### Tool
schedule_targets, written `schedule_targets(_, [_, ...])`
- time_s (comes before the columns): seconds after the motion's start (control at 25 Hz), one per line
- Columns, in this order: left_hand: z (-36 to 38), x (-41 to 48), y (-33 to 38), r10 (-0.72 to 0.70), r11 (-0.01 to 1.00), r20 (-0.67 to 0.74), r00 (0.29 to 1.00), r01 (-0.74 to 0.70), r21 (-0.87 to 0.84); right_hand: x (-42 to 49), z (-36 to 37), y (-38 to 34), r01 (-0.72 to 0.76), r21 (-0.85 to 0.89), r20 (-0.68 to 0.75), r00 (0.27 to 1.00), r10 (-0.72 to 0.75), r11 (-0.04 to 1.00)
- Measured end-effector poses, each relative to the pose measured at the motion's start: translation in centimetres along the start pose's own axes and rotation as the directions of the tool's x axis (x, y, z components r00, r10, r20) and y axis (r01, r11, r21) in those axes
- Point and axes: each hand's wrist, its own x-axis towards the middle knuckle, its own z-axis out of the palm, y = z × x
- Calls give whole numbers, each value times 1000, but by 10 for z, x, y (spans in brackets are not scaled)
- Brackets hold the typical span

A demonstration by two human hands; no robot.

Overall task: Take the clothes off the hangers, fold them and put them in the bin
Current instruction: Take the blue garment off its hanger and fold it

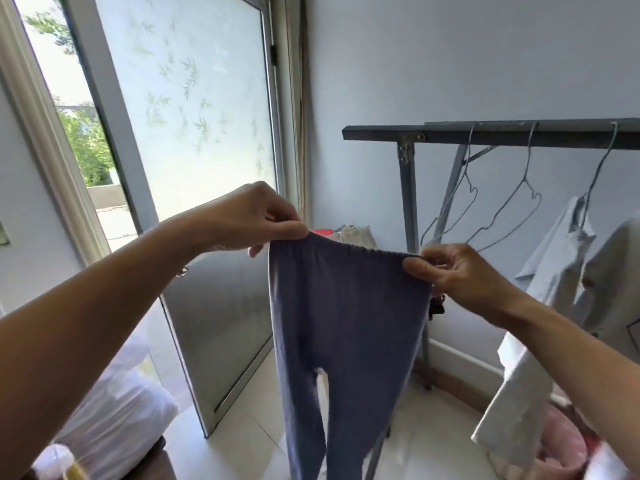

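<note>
A pair of blue-purple leggings (pixel 346 323) hangs in the air in front of me, legs pointing down. My left hand (pixel 256 216) pinches the left end of the elastic waistband. My right hand (pixel 457 275) pinches the right end, so the waistband is stretched between them. Behind, a dark metal rack (pixel 408 135) carries two bare wire hangers (pixel 502 209) and a third hanger with a pale grey shirt (pixel 561 282) on it. A bin with pink cloth (pixel 561 441) shows at the lower right, partly hidden by the shirt and my right arm.
A frosted glass door (pixel 207 133) stands open on the left, with a window beside it. White plastic bags (pixel 117 403) lie at the lower left. More cloth and something red (pixel 346 233) sit behind the waistband. The floor is pale tile (pixel 249 427).
</note>
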Motion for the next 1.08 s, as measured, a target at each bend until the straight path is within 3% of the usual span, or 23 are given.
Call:
schedule_targets(0.12, [2,-10,-8,-47,997,-70,996,51,59,5,0,-14,63,-37,-155,986,-68,997])
schedule_targets(0.24, [5,-15,-7,-64,981,-154,986,91,170,7,6,-26,106,36,-240,966,-94,994])
schedule_targets(0.4, [10,-18,4,-181,818,-169,969,244,522,4,9,-48,187,187,-166,974,-157,964])
schedule_targets(0.48, [10,-17,-1,-231,859,-116,966,259,442,6,9,-59,188,184,-105,980,-171,965])
schedule_targets(0.6, [11,-19,-12,-238,963,-16,971,238,128,10,8,-71,185,167,-58,982,-177,969])
schedule_targets(0.72, [21,-16,-9,-165,978,-4,986,164,132,13,10,-80,206,158,-8,978,-208,966])
schedule_targets(0.8, [29,-12,4,-97,995,122,988,99,-14,14,11,-84,211,157,35,975,-219,965])
schedule_targets(0.88, [32,-7,15,-61,983,229,972,98,-155,12,10,-85,201,155,73,974,-214,967])
schedule_targets(1.08, [25,-3,27,-54,960,318,947,136,-243,1,-6,-71,118,162,36,992,-125,980])
